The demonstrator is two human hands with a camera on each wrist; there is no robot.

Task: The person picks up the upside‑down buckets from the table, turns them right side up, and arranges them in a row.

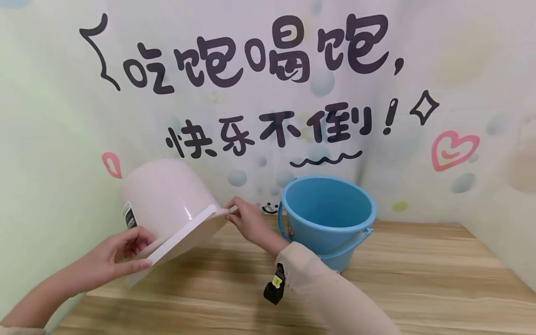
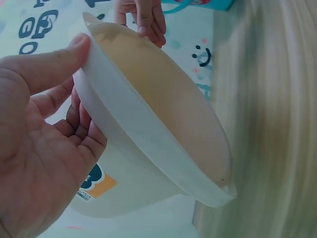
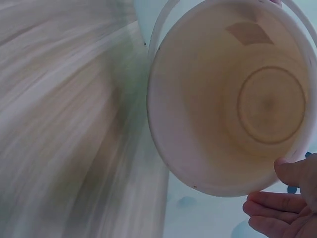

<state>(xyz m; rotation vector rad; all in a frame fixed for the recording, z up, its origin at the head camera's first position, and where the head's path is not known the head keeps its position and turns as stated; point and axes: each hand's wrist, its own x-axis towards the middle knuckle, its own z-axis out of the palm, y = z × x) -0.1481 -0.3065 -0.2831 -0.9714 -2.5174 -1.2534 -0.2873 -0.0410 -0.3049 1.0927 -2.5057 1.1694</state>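
Note:
A pale pink bucket (image 1: pixel 163 190) is held up at the left, tilted so its mouth faces down and toward the right. My left hand (image 1: pixel 104 260) grips its near rim, with the thumb across the white edge and the other fingers curled behind it, as the left wrist view shows. On the opposite side my right hand (image 1: pixel 251 223) pinches the rim between thumb and fingers. The right wrist view looks into the bucket's inside (image 3: pixel 208 124), down to a ring on its bottom. A label (image 2: pixel 96 181) is on the outer wall.
To the right, a blue bucket (image 1: pixel 326 239) stands upright on the wood-grain table (image 1: pixel 427 274), its handle (image 1: pixel 349 246) hanging down. Behind is a cloth backdrop (image 1: pixel 418 56) with large dark lettering. A black strap (image 1: pixel 274 291) hangs at the right cuff.

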